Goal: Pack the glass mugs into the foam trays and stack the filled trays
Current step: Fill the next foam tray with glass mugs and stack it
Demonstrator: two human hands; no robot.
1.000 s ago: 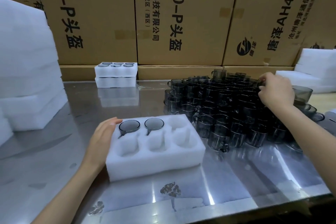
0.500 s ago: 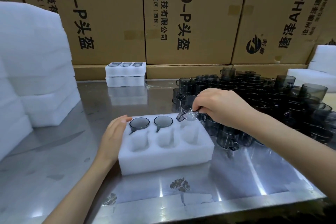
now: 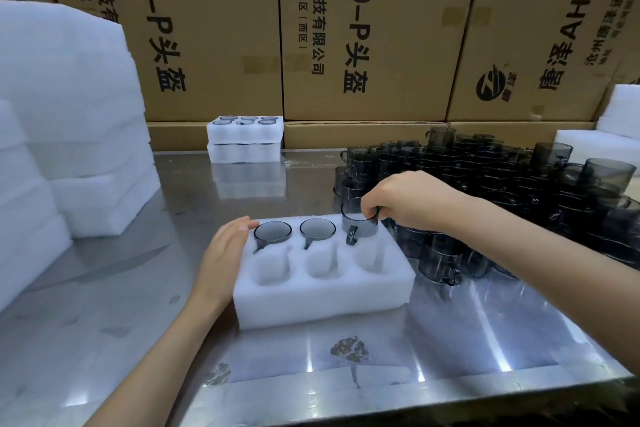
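Note:
A white foam tray (image 3: pixel 322 302) with six pockets lies on the steel table in front of me. Two grey glass mugs (image 3: pixel 272 232) (image 3: pixel 317 229) sit sunk in its far-left and far-middle pockets. My right hand (image 3: pixel 401 201) pinches the rim of a third mug (image 3: pixel 356 224), which stands partly lowered into the far-right pocket with its handle toward me. My left hand (image 3: pixel 223 256) rests flat against the tray's left side, fingers straight. The three near pockets hold nothing. A large cluster of loose grey mugs (image 3: pixel 485 191) fills the table's right side.
Two filled trays (image 3: pixel 244 139) are stacked at the back of the table. Tall piles of empty foam trays (image 3: pixel 69 114) stand on the left, more foam (image 3: pixel 616 125) at far right. Cardboard boxes (image 3: pixel 363 28) wall off the back. The table's front edge (image 3: pixel 398 402) runs close below.
My right hand fetched a mug from the cluster, carried it left over the tray and has lowered it into the far-right pocket. My left hand stayed on the tray.

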